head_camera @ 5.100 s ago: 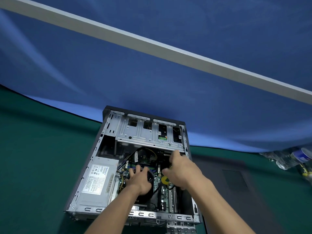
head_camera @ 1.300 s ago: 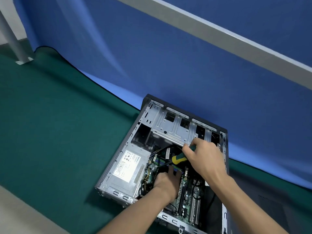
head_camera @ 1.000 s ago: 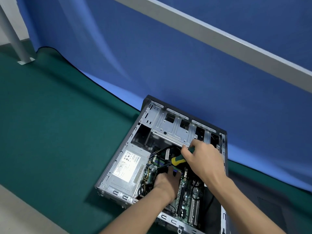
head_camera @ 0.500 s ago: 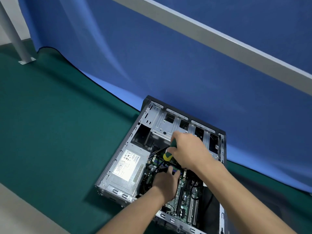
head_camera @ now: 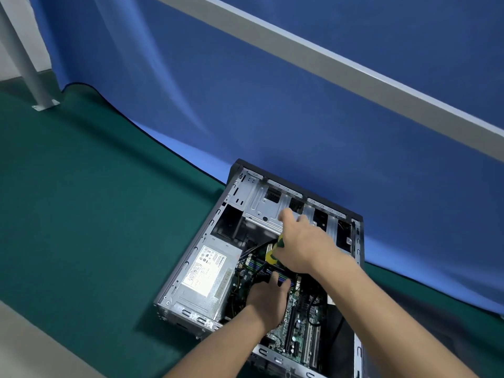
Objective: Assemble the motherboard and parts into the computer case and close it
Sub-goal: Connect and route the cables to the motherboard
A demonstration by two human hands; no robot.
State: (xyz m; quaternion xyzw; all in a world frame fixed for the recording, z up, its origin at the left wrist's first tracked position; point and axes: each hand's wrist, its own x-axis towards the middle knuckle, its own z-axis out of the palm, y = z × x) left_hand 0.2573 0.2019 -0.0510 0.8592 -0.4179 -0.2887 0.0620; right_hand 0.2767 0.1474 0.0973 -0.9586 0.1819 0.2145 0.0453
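Computer case (head_camera: pixel 191 264): lying on its side on the green worktop (head_camera: pixel 95 214), open face up, side panel off, far end against the blue backdrop (head_camera: pixel 272 105).
Motherboard (head_camera: pixel 300 331): seated flat on the case floor, green, expansion slots showing toward the near end.
Power supply (head_camera: pixel 204 274): grey box with a white label, in the left near corner of the case, just beside the motherboard.
Drive cage (head_camera: pixel 261 205): bare metal bay frame across the far end of the case, above the board.
Screwdriver (head_camera: pixel 274 253): yellow and green handle, tilted, pointing down and left into the case over the memory slots; tip too blurred to place.
Right hands entry, right hand (head_camera: pixel 300 244): closed round the screwdriver handle, knuckles up, over the far middle of the case, one finger stretched toward the drive cage.
Left hand (head_camera: pixel 268 298): reaching down inside the case, fingers bent and resting on a dark part in the middle of the board; cannot tell whether gripping or only pressing, since the hand covers what lies under it.
Cables (head_camera: pixel 256 246): black leads running from the power supply across toward the screwdriver.
Grey bar (head_camera: pixel 354 66): running slantwise across the backdrop.
Grey post (head_camera: pixel 30 69): standing with its foot at the far left edge of the worktop.
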